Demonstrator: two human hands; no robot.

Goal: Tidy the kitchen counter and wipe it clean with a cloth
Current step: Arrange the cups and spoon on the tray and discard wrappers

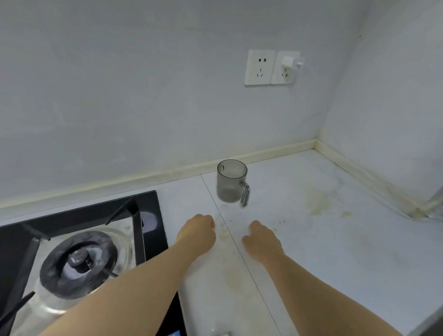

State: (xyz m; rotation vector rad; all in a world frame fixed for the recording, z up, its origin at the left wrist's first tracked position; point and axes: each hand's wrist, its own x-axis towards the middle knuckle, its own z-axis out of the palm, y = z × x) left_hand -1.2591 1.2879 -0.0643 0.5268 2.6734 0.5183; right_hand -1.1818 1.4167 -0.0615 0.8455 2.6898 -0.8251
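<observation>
Worktop (344,251), white and marked with yellowish stains (317,199), runs into the corner to the right of a gas hob (75,256). A person's left hand (196,234) and right hand (262,239) are low over its middle, fingers loosely curled, with nothing visible in either. A grey see-through jug (232,181) stands upright beyond them, near the wall.

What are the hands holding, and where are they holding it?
Nothing: the left hand and right hand are both empty over the counter, apart from the cup.
</observation>
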